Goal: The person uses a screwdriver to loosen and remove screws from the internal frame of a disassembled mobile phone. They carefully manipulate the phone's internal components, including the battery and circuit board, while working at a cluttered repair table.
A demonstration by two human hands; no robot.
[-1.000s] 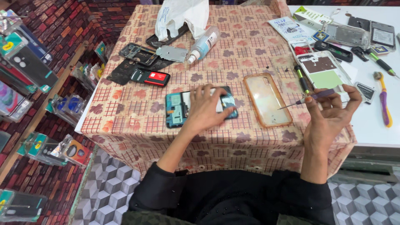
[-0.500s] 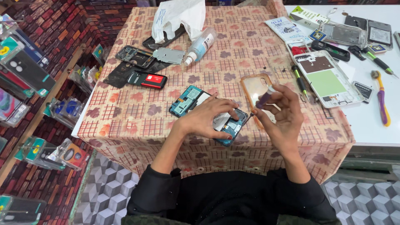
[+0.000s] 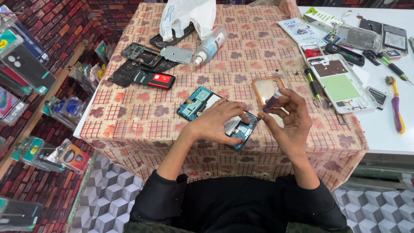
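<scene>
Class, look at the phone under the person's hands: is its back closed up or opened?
Opened. The phone lies on the tablecloth with no back cover, its teal circuit board exposed beneath the left hand.
</scene>
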